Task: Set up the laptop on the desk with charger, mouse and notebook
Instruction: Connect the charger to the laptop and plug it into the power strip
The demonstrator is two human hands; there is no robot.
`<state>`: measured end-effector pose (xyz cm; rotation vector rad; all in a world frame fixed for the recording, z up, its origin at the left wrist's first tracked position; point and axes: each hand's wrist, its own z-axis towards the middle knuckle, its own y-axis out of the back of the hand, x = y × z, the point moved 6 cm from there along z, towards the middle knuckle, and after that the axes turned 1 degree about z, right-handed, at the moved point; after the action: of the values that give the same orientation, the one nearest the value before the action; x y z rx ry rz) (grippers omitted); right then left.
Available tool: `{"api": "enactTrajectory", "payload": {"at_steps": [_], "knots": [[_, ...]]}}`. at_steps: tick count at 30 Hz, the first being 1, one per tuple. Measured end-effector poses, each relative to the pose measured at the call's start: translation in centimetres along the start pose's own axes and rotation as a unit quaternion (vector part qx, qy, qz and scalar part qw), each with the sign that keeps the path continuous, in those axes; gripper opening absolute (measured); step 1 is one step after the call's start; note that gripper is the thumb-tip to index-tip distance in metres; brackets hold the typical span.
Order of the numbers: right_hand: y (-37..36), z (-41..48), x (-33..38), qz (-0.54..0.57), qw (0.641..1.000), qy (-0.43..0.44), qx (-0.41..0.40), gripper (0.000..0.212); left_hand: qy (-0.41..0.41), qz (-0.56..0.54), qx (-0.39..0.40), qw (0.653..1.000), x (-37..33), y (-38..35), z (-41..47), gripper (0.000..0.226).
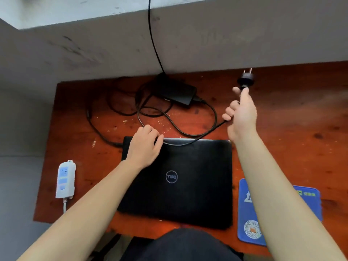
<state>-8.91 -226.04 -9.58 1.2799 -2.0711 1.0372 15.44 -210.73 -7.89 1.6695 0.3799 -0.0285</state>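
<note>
Fingers (230,110) of right hand (242,115) clamp round black plug (244,80); left fingers (148,131) curl over laptop (188,185).

White power strip (66,178), blue mouse pad (245,215), scuffed grey wall (226,34)

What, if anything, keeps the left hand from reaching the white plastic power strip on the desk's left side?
Likely nothing, so yes: the left hand rests on the closed black laptop, and only bare wooden desk lies between it and the white plastic power strip.
</note>
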Motion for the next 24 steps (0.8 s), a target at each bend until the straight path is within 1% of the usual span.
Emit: {"api": "enactTrajectory", "payload": {"at_steps": [3, 5, 9, 12, 14, 16, 18, 20, 22, 24], "knots": [[-4.4, -4.6, -0.4, -0.064, 0.993, 0.033, 0.098, 0.037, 0.023, -0.016, 0.023, 0.999, 3.2, 1.2, -2.7, 0.028], [-6.9, -7.7, -1.1, -0.079, 0.986, 0.053, 0.137, 0.036, 0.034, -0.038, 0.027, 0.998, 5.5, 1.9, -4.7, 0.029], [-11.1, -14.3, -3.9, -0.132, 0.967, 0.09, 0.201, 0.03, 0.013, -0.093, 0.036, 0.995, 9.4, 3.6, -8.7, 0.017], [-14.3, -19.8, -7.7, -0.195, 0.941, 0.115, 0.251, 0.036, 0.018, -0.144, 0.011, 0.989, 12.9, 5.9, -11.8, 0.011], [-16.7, -23.9, -11.0, -0.238, 0.923, 0.131, 0.274, 0.025, 0.053, -0.206, -0.048, 0.976, 16.4, 8.6, -14.5, 0.01], [-18.8, -27.0, -13.7, -0.246, 0.917, 0.116, 0.291, 0.016, 0.089, -0.258, -0.089, 0.958, 19.5, 10.9, -16.4, 0.009], [-20.1, -29.0, -15.7, -0.252, 0.91, 0.101, 0.313, 0.017, 0.118, -0.271, -0.1, 0.95, 21.9, 12.3, -17.9, 0.007], [-21.6, -31.2, -17.5, -0.277, 0.894, 0.103, 0.337, 0.018, 0.153, -0.282, -0.111, 0.941, 24.9, 13.5, -19.9, 0.005], [-22.3, -32.1, -18.8, -0.3, 0.884, 0.098, 0.345, 0.019, 0.189, -0.294, -0.11, 0.931, 27.1, 13.4, -21.4, 0.005], [-22.7, -32.6, -19.9, -0.313, 0.88, 0.084, 0.348, 0.018, 0.214, -0.281, -0.098, 0.93, 28.8, 12.6, -22.9, 0.007]]}}
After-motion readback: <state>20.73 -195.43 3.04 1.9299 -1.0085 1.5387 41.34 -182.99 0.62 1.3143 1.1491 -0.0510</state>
